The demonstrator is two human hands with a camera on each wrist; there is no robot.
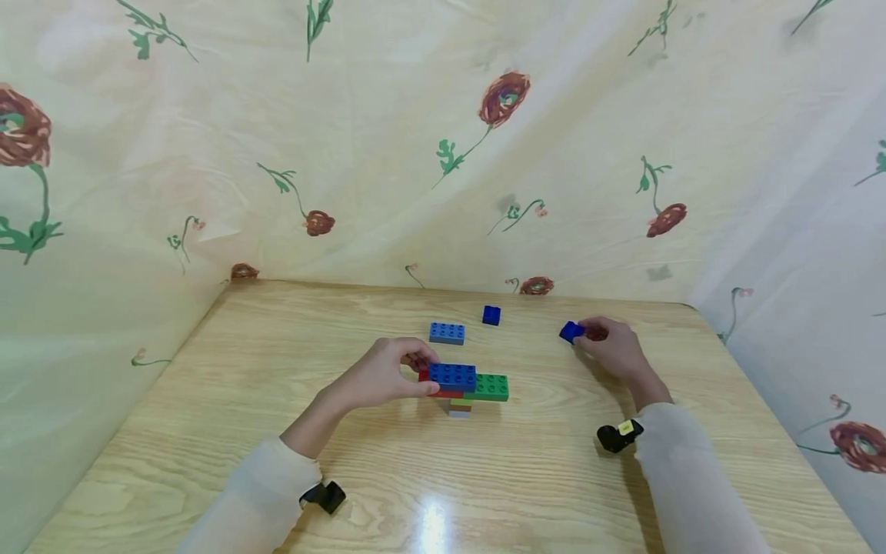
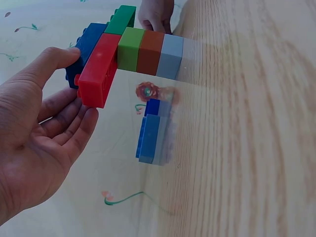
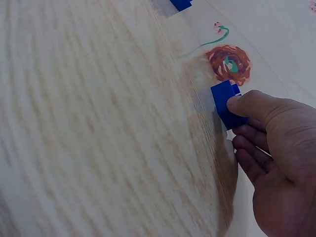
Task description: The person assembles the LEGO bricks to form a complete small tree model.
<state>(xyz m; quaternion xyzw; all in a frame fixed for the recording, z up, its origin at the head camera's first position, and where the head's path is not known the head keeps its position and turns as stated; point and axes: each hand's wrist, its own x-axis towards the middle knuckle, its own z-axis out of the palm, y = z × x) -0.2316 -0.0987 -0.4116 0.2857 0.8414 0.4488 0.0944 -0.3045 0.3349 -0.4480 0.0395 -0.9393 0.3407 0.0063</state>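
My left hand (image 1: 383, 375) grips the left end of a toy brick structure, thumb on the long blue brick (image 1: 453, 377) on top. Beneath that brick lie a red brick (image 2: 100, 66) and a green brick (image 1: 493, 387), side by side. A column of lime (image 2: 129, 49), brown (image 2: 150, 52) and pale grey (image 2: 170, 57) small bricks supports them from below. Farther back on the right, my right hand (image 1: 612, 348) pinches a small dark blue brick (image 3: 223, 103) between thumb and fingers. Whether this brick touches the table is hard to tell.
Behind the structure, a lighter blue long brick (image 1: 447, 334) lies on the wooden table (image 1: 388, 485). Another small dark blue brick (image 1: 491, 315) sits just beyond it, to the right. A flower-patterned cloth (image 1: 388, 154) hangs along the table's back and sides.
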